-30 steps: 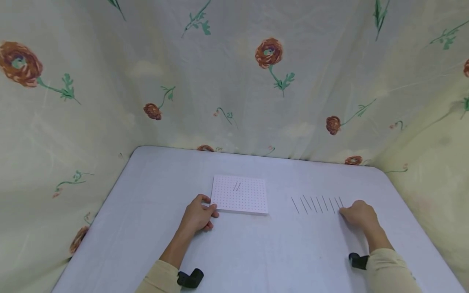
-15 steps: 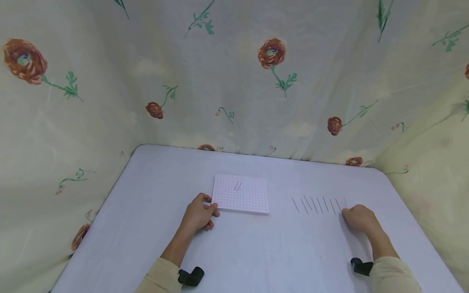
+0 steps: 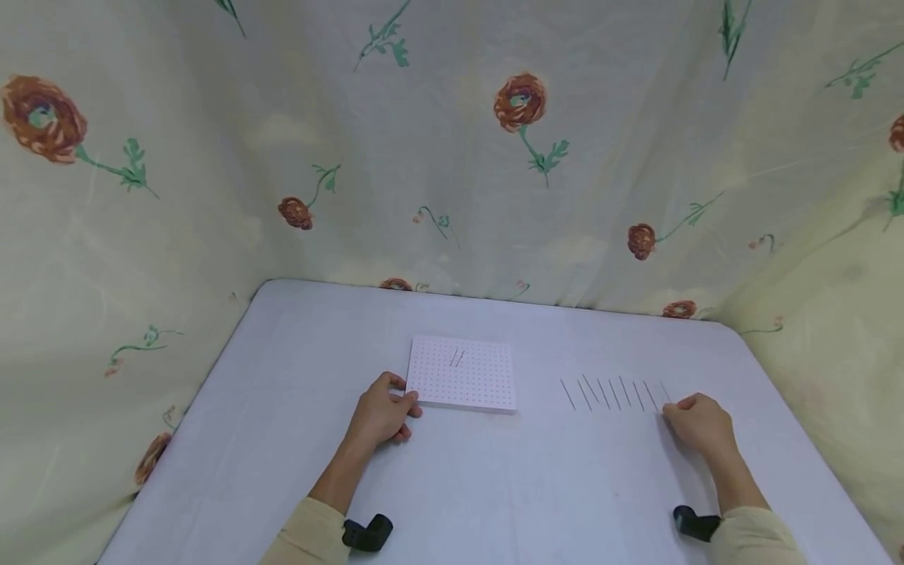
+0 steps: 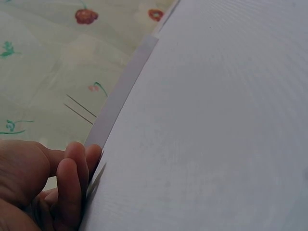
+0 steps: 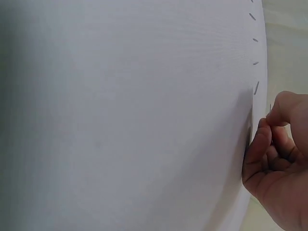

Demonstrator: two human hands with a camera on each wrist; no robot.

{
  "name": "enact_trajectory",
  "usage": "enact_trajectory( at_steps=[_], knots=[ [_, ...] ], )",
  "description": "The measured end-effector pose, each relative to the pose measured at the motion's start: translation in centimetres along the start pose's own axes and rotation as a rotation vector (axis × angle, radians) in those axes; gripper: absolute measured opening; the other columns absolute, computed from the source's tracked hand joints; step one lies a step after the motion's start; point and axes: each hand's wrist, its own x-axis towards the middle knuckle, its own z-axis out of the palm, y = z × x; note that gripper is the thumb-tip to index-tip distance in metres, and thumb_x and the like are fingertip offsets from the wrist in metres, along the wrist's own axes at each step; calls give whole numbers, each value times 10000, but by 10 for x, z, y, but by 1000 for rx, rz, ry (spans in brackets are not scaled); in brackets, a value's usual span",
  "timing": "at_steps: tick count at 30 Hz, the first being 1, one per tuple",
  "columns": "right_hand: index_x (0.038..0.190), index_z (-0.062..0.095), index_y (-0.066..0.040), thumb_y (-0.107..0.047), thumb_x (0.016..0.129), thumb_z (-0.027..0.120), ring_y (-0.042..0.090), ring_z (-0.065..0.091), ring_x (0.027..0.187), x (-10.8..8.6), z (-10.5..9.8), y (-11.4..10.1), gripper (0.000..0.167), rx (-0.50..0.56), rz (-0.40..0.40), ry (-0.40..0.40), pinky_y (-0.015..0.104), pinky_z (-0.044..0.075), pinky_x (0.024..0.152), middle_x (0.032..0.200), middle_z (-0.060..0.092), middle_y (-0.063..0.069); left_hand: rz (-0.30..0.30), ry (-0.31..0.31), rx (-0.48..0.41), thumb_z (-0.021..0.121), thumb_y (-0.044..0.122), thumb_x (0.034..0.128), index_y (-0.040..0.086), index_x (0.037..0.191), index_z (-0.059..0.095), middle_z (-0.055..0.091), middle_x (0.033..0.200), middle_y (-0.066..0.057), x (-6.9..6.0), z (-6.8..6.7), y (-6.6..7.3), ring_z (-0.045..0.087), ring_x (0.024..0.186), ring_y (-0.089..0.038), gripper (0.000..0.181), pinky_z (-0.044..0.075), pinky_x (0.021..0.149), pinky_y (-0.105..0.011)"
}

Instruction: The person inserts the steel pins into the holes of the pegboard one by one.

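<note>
A white board with a grid of small holes (image 3: 462, 384) lies on the table, two thin dark sticks (image 3: 457, 358) standing in it. My left hand (image 3: 381, 412) grips the board's near left corner, thumb on top; the left wrist view shows its fingers (image 4: 69, 178) at the board's side edge (image 4: 126, 89). At the right, my right hand (image 3: 699, 424) pinches a thin stick (image 3: 665, 390) between thumb and fingertips; in the right wrist view the hand (image 5: 281, 144) is curled, a bit of stick showing above it. Left of it lies a row of several thin sticks (image 3: 610, 395).
The white-covered table (image 3: 523, 486) ends at a flowered curtain (image 3: 424, 157) behind and at both sides. A black device (image 3: 367, 535) is on the left wrist and another (image 3: 695, 523) on the right wrist.
My right hand has shifted slightly right, and the rightmost stick has moved with it, away from the row. My left hand and the board have stayed in place.
</note>
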Motion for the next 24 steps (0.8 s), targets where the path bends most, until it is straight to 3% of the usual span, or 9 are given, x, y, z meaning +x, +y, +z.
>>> enact_trajectory(
  at_steps=[10, 17, 21, 24],
  knots=[
    [1095, 645, 36, -250, 937, 523, 345, 600, 910, -8, 7, 4, 349, 122, 66, 119, 329, 405, 695, 962, 678, 192, 4, -8, 3, 605, 207, 1028, 46, 1292, 501, 744, 793, -24, -3, 0, 2, 623, 471, -170, 326, 478, 437, -230],
    [1201, 656, 54, -291, 971, 477, 347, 602, 982, -11, 9, 7, 453, 209, 109, 145, 312, 425, 719, 1097, 682, 260, -20, 1, 6, 612, 211, 1025, 58, 1285, 506, 738, 779, -23, -3, 1, 4, 621, 469, -172, 320, 470, 433, -225],
    [1293, 610, 57, -411, 1015, 460, 255, 606, 945, -10, 8, 9, 564, 281, 165, 122, 249, 440, 703, 1149, 661, 255, -21, 3, 10, 610, 217, 1027, 59, 1288, 503, 734, 775, -22, -4, 2, 5, 617, 467, -171, 323, 471, 437, -224],
    [1291, 605, 42, -441, 1021, 454, 108, 587, 829, -10, 5, 8, 574, 341, 188, 116, 199, 444, 664, 982, 706, 94, -21, 3, 7, 609, 218, 1028, 60, 1290, 502, 732, 774, -25, -4, 2, 5, 615, 467, -172, 325, 474, 439, -224]
  ],
)
